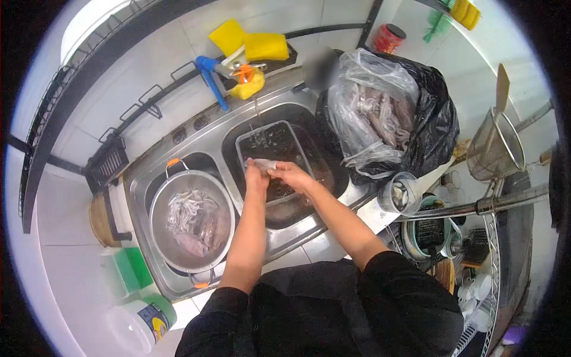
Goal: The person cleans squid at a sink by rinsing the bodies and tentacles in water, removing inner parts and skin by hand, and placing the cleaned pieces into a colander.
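Over the right sink basin (333,172), both my hands are closed on a squid (265,164), a small pale, slick body. My left hand (256,175) grips its left end and my right hand (291,174) pinches the right end. Below them a clear rectangular tray (240,149) sits in dark water, and a thin stream runs into it from the tap above. To the left, a metal bowl (156,220) with orange-tipped handles stands over the left basin, holding squid bodies and tentacles (193,211). More squid (380,116) lie in a clear plastic bag (342,113) at the right.
A black bag (437,113) surrounds the clear one. Near the counter's right edge stands a clear plastic cup (399,193) with pale pieces inside. Yellow sponges (266,46) rest above the tap, with a blue tap handle (211,83) beside them. A strainer (495,152) hangs at the right.
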Demonstrator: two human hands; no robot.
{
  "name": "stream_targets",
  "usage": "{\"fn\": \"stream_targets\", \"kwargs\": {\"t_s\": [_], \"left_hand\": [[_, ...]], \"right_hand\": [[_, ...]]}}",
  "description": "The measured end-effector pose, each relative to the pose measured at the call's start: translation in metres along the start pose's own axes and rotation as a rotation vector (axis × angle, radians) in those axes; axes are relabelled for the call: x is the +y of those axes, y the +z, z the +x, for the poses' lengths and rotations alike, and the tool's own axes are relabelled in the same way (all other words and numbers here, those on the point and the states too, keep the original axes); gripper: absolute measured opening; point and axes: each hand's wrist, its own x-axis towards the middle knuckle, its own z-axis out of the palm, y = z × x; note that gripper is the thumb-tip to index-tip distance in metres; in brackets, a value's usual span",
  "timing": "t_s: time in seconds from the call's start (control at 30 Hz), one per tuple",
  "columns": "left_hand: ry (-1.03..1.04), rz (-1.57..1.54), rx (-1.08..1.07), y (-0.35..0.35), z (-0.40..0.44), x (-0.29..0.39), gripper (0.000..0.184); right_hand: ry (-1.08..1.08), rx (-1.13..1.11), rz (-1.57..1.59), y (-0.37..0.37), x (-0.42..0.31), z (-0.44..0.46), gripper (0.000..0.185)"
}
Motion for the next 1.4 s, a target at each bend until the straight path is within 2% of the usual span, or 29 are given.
{"fn": "stream_targets", "kwargs": {"t_s": [0.03, 0.1, 0.13, 0.3, 0.37, 0.43, 0.5, 0.57, 0.6, 0.67, 0.7, 0.77, 0.8, 0.87, 0.9, 0.93, 0.97, 1.0, 1.03, 1.07, 1.1, 1.13, 1.17, 1.2, 1.23, 1.27, 1.3, 1.33, 1.4], "left_hand": [[-0.004, 0.008, -0.009, -0.003, 0.007, -0.004, 0.043], [0.056, 0.005, 0.009, -0.008, 0.026, -0.013, 0.046], [0.060, -0.013, 0.051, -0.007, 0.028, -0.016, 0.047], [0.048, -0.056, 0.125, -0.002, 0.017, -0.009, 0.047], [0.126, -0.081, 0.042, -0.011, 0.029, -0.010, 0.051], [0.122, -0.108, 0.083, 0.005, 0.005, 0.003, 0.053], [0.137, -0.178, 0.030, 0.005, 0.007, 0.010, 0.052], [0.155, -0.225, 0.000, -0.005, 0.027, 0.017, 0.052], [0.168, -0.273, -0.028, -0.008, 0.031, 0.022, 0.052], [0.125, -0.318, -0.075, -0.010, 0.030, 0.031, 0.053], [0.078, -0.359, -0.127, -0.011, 0.031, 0.033, 0.056], [0.104, -0.455, -0.169, -0.010, 0.035, 0.028, 0.057], [0.107, -0.423, -0.152, -0.006, 0.031, 0.025, 0.057], [0.142, -0.399, -0.112, -0.001, 0.030, 0.016, 0.059], [0.141, -0.398, -0.099, 0.000, 0.028, 0.010, 0.059], [0.169, -0.424, -0.072, 0.003, 0.023, 0.006, 0.060], [0.204, -0.451, -0.047, 0.005, 0.021, 0.002, 0.061], [0.221, -0.472, -0.048, 0.005, 0.016, -0.001, 0.060], [0.185, -0.337, -0.131, -0.001, 0.005, -0.010, 0.056], [0.254, -0.310, -0.044, -0.008, 0.023, -0.024, 0.049], [0.244, -0.276, -0.120, -0.015, 0.022, -0.032, 0.039], [0.202, -0.144, -0.263, -0.021, 0.010, -0.032, 0.035], [0.181, -0.112, -0.252, -0.033, 0.027, -0.046, 0.034], [0.159, -0.080, -0.243, -0.045, 0.043, -0.061, 0.034], [0.070, -0.090, -0.057, -0.044, 0.040, -0.059, 0.030], [-0.018, -0.115, 0.130, -0.043, 0.037, -0.058, 0.028], [-0.098, -0.023, 0.249, -0.039, 0.035, -0.049, 0.033], [-0.192, 0.068, 0.360, -0.032, 0.033, -0.043, 0.040], [-0.162, -0.039, 0.327, -0.036, 0.059, -0.050, 0.035]], "right_hand": [[-0.006, 0.010, 0.004, -0.004, 0.004, 0.001, 0.036], [0.070, -0.001, 0.299, -0.007, 0.011, 0.004, 0.036], [0.075, 0.011, 0.393, -0.005, 0.013, 0.005, 0.029], [0.087, -0.091, 0.680, -0.018, 0.021, 0.002, 0.028], [0.059, -0.040, 0.404, -0.023, 0.021, 0.001, 0.030], [0.059, 0.095, 0.201, -0.021, -0.005, -0.018, 0.021], [-0.157, 0.152, -0.077, -0.032, -0.010, -0.029, 0.017], [-0.385, 0.329, -0.301, -0.044, -0.017, -0.047, 0.015], [-0.383, 0.323, -0.303, -0.049, -0.021, -0.059, 0.015], [-0.463, 0.624, -1.110, -0.057, -0.027, -0.080, 0.019], [-0.466, 0.617, -1.112, -0.061, -0.014, -0.079, 0.019], [0.034, 0.455, -1.565, -0.069, 0.018, -0.070, 0.019], [-0.003, 0.394, -1.498, -0.053, -0.004, -0.071, 0.018], [-0.483, 0.521, -1.040, -0.027, -0.021, -0.057, 0.022], [-0.574, 0.467, -0.778, -0.011, -0.036, -0.048, 0.024], [-0.667, 0.396, -0.690, -0.012, -0.017, -0.014, 0.028], [-0.665, 0.380, -0.685, -0.010, -0.012, 0.004, 0.028], [-0.349, 0.292, -0.393, -0.008, -0.011, 0.021, 0.031], [-0.034, 0.191, -0.109, -0.003, -0.010, 0.039, 0.035], [-0.007, 0.257, 0.012, -0.004, 0.005, 0.061, 0.038], [0.027, 0.317, 0.131, -0.011, 0.023, 0.083, 0.042], [0.034, 0.261, 0.172, -0.021, 0.038, 0.094, 0.044], [0.055, 0.330, 0.073, -0.014, 0.031, 0.086, 0.038], [0.043, 0.276, 0.013, -0.032, 0.075, 0.117, 0.039], [0.005, 0.518, -0.605, -0.032, 0.082, 0.121, 0.045], [0.137, 0.354, -0.695, -0.021, 0.047, 0.102, 0.051], [0.136, 0.304, -0.690, -0.072, 0.131, 0.173, 0.042], [0.135, 0.259, -0.709, -0.058, 0.125, 0.181, 0.042], [-0.069, 0.328, -1.021, -0.044, 0.068, 0.168, 0.029]]}}
